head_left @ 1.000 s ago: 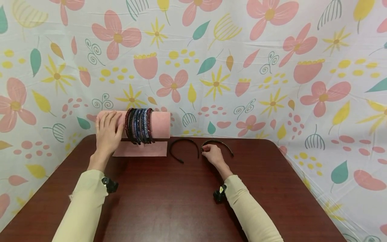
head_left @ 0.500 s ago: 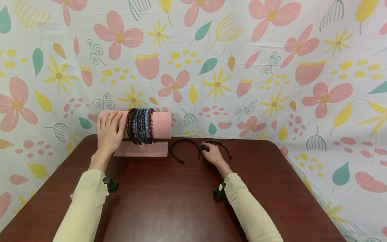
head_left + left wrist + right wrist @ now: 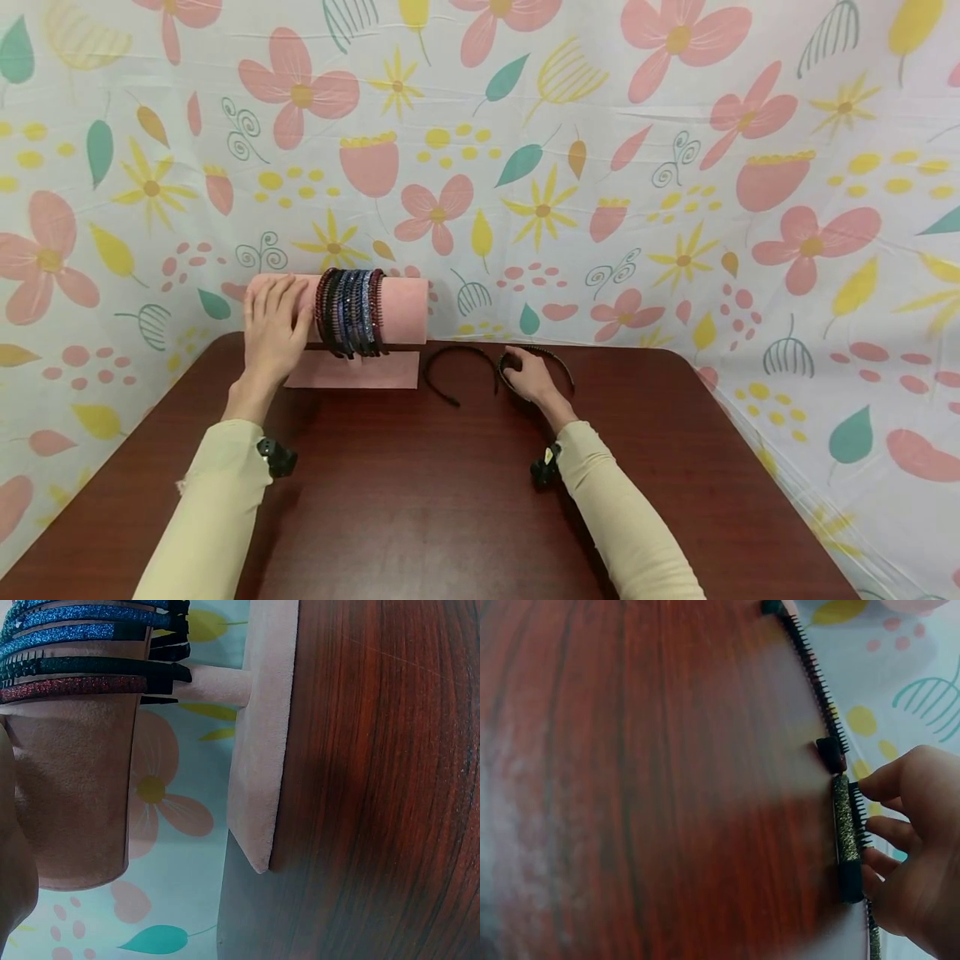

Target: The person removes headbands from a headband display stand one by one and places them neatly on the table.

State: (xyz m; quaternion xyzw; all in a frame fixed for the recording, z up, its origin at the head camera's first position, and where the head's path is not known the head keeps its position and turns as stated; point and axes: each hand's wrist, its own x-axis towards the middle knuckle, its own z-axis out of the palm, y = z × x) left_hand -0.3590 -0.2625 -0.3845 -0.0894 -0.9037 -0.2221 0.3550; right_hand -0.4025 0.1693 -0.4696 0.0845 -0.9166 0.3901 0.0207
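My left hand rests over the left end of the pink padded cylinder, with its fingers laid across the top. Several toothed headbands, in black, blue glitter and dark red, hang around the cylinder's middle. At the table's back edge, my right hand pinches a black toothed headband with gold glitter; its fingertips meet the toothed inner side. Part of that headband is hidden behind the hand. Just left of it, a dark headband lies on the table.
A flat pink base stands under the cylinder, joined by a short post. The brown wooden table ends at a floral-printed cloth behind it.
My right hand has shifted its fingers at the gold glitter headband and moved slightly toward the back. The headband's far end has swung a little. My left hand keeps its place on the cylinder.
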